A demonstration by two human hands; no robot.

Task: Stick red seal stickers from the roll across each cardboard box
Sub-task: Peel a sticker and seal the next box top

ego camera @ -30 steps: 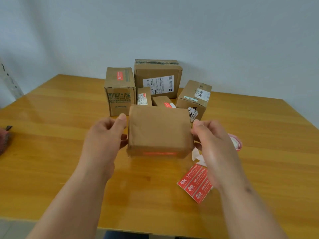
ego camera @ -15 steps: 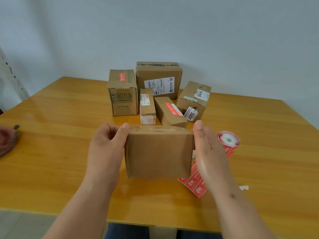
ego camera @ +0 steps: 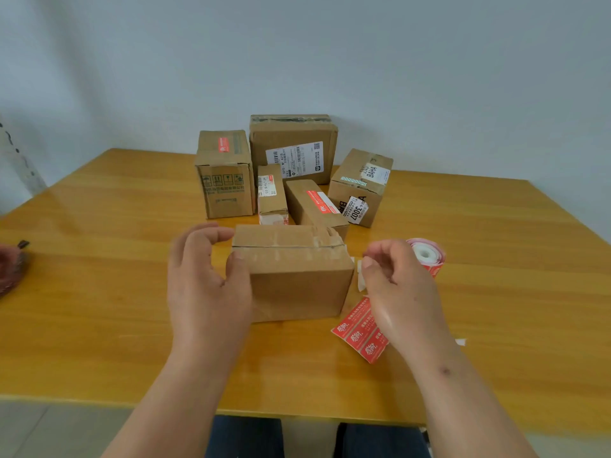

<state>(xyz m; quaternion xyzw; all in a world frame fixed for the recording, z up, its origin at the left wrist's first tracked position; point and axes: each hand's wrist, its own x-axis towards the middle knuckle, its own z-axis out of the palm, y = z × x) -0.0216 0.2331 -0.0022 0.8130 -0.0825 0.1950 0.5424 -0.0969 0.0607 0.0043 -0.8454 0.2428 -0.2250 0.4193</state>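
Observation:
A plain cardboard box (ego camera: 297,289) stands on the table in front of me, its taped seam facing up. My left hand (ego camera: 205,292) holds its left end, thumb on the near top edge and fingertips at the far corner. My right hand (ego camera: 400,292) hovers just off the box's right end, fingers loosely curled, holding nothing I can see. The red sticker roll (ego camera: 426,256) stands behind that hand. Its strip of red seal stickers (ego camera: 357,332) lies on the table by my right wrist, joined by white backing paper (ego camera: 361,279).
Several boxes cluster at the back of the wooden table (ego camera: 99,292): a tall one with a red sticker (ego camera: 224,180), a large labelled one (ego camera: 291,150), an angled one (ego camera: 360,183), two narrow ones (ego camera: 271,193) (ego camera: 314,206). A reddish object (ego camera: 10,269) lies at the left edge.
The box has been turned seam-up and set down on the table. My right hand has come off its right end; my left hand stays on the left end.

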